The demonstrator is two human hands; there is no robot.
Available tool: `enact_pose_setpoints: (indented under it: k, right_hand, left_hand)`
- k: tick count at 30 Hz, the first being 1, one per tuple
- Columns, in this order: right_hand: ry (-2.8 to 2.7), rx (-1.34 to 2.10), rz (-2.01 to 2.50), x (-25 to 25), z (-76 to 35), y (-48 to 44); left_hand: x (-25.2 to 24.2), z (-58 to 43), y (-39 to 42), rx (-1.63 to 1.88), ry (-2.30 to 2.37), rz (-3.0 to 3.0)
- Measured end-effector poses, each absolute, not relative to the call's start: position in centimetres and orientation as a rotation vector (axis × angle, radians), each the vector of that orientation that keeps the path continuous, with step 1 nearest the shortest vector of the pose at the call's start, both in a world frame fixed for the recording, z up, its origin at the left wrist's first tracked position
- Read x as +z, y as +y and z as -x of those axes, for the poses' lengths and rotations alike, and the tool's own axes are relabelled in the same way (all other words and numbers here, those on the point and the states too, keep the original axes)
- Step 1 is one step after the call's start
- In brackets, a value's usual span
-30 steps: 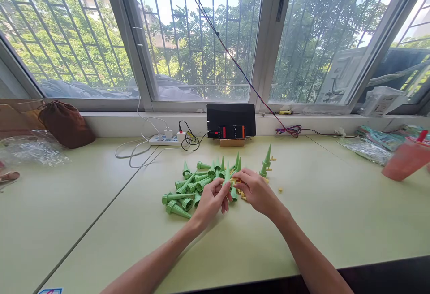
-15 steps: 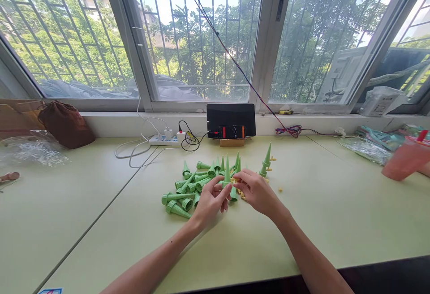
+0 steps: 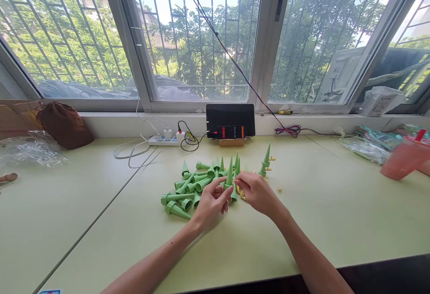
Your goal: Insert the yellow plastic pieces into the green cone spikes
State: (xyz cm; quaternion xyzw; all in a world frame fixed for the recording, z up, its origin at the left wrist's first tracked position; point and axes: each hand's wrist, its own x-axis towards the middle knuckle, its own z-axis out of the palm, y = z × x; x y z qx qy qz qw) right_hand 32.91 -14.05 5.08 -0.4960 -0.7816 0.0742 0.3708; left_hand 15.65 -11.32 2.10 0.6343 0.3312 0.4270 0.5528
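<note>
My left hand (image 3: 212, 202) is closed around a green plastic plant watering spike (image 3: 229, 175), its point up and tilted slightly right. Pinched close to the side of that spike is my right hand (image 3: 257, 192), fingertips on what looks like a small yellow valve, mostly hidden by the fingers. Left of and behind the hands lies a pile of green spikes (image 3: 181, 196), some on their sides, some upright. Small yellow valves (image 3: 241, 193) lie partly hidden behind my right hand. Beyond it, green spikes with yellow valves (image 3: 265, 164) sticking out are grouped together.
A phone (image 3: 231, 132) leans on a dark tablet (image 3: 230, 114) at the back. Left of it are a power strip (image 3: 164, 140) and cables. A brown pouch (image 3: 65, 123) stands far left, a red drink cup (image 3: 401, 159) far right. One loose yellow piece (image 3: 280, 190) lies on the table.
The spike in my left hand has tipped slightly to the right. My right fingertips have shifted slightly against its side; both hands otherwise stay in place.
</note>
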Motion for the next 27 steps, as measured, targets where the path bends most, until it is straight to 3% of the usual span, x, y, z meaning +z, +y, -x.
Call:
enact_pose_setpoints:
  k: [27]
  right_hand:
    - [-1.878,0.264,1.216,5.68,-32.59,-14.27]
  left_hand:
    - [1.8,-15.9,-11.34,1.059,0.77,-1.567]
